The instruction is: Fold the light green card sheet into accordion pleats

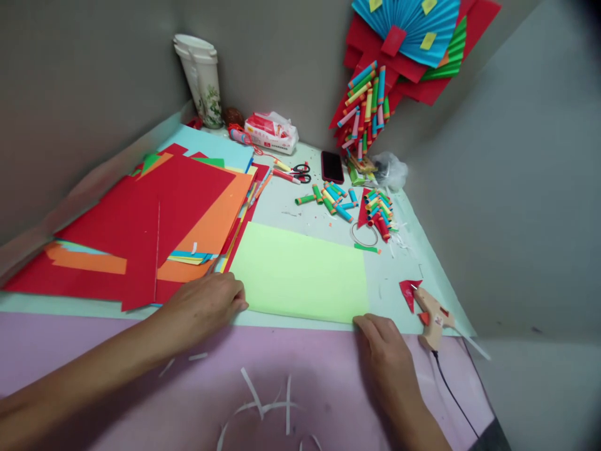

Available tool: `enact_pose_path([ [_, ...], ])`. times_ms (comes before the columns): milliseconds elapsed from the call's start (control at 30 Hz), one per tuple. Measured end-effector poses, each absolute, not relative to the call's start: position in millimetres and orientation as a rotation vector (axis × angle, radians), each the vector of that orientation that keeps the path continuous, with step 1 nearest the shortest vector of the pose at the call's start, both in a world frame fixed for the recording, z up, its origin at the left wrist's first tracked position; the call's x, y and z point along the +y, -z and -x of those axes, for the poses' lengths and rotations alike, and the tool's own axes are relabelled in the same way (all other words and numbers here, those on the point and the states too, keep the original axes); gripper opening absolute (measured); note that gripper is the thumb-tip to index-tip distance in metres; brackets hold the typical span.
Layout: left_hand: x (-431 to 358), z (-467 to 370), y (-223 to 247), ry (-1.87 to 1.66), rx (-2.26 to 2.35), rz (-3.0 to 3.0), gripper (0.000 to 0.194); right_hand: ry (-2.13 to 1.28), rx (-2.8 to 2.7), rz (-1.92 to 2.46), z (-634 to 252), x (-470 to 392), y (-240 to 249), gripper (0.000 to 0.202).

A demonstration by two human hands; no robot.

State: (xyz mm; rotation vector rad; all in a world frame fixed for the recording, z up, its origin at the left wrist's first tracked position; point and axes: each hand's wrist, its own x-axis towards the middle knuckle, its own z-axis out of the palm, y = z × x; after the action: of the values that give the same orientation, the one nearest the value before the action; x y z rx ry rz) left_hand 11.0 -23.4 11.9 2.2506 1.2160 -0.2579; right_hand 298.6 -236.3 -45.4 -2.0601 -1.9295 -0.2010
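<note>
Grey walls (291, 56) rise behind a worktop (323, 354) covered partly in pale green and partly in pink. On the pale green part, at its front, lies a light green sheet of paper (305, 272), flat, one long edge facing the person. The left hand (213, 304) has its fingers curled in at the sheet's near left corner; the right hand (385, 344) has bent fingers touching the near right corner. I cannot tell whether either one pinches the paper or only presses it. Left of the sheet is a stack of mostly red and orange paper (188, 194); beyond the sheet are scissors (297, 173), a phone (332, 167) and loose coloured paper rolls (330, 195). A glue gun (434, 316) sits to the right, its nozzle over a red scrap (407, 295). White strips (288, 407) lie in front on the pink, and a blue paper fan (413, 28) on red paper shows against the wall
</note>
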Motion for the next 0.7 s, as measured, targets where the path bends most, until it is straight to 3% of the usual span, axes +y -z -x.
enact_pose_path([
  [333, -32, -9, -20, 0.335, 1.261, -2.216, 0.016, 0.498, -1.969, 2.018, -283, -244, 52, 0.036],
  [700, -47, -5, -18, 0.317, 1.293, -2.24, 0.021, 0.523, -2.105, 2.129, -274, -246, 45, 0.057],
])
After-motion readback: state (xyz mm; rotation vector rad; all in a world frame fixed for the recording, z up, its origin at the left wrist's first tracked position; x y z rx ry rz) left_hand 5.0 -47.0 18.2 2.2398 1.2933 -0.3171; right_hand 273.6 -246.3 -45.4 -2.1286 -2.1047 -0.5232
